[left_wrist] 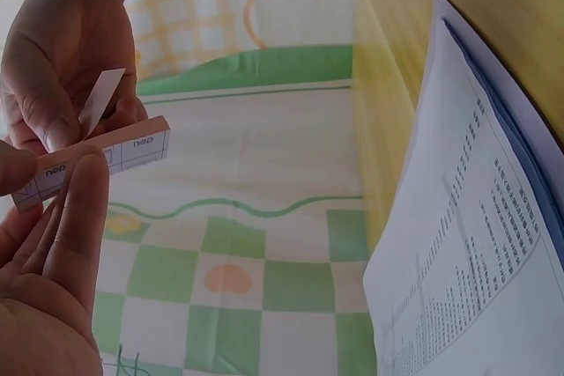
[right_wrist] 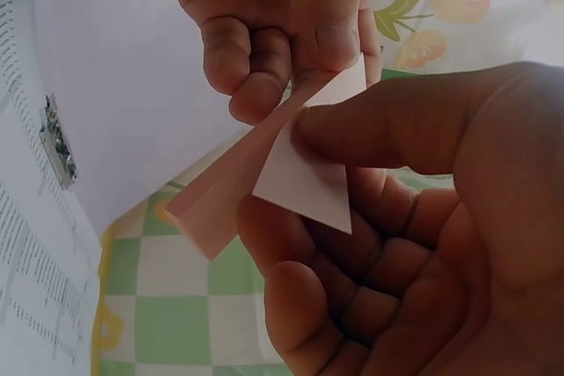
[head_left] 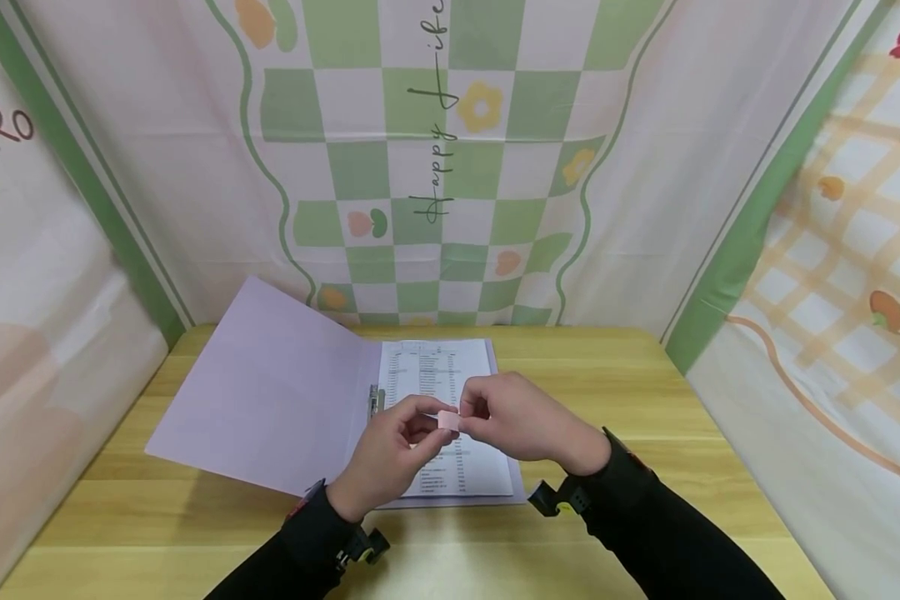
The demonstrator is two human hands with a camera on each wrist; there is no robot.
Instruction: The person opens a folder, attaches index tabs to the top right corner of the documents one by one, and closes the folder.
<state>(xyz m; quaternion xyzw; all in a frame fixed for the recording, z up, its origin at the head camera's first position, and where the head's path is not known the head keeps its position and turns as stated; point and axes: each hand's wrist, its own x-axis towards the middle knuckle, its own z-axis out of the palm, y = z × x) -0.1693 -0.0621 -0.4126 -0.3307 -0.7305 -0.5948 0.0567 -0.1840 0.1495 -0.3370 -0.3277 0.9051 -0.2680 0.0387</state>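
Observation:
Over the open folder, my left hand (head_left: 382, 458) pinches a small pink sticky-note pad (left_wrist: 145, 140) between thumb and fingers. Printed lettering and lines show on the pad's underside in the left wrist view. My right hand (head_left: 525, 417) pinches a pale pink slip (right_wrist: 308, 182) between thumb and forefinger. One end of this slip stands lifted away from the pad, while its other end meets the pad near the left thumb. Below both hands lie printed sheets (head_left: 487, 467) in the lilac folder (head_left: 277, 392), partly hidden by the hands.
The folder's cover stands raised to the left, with a metal clip (head_left: 375, 402) along the spine. A wooden table (head_left: 585, 375) lies underneath. Patterned cloth (head_left: 645, 208) hangs behind and on both sides.

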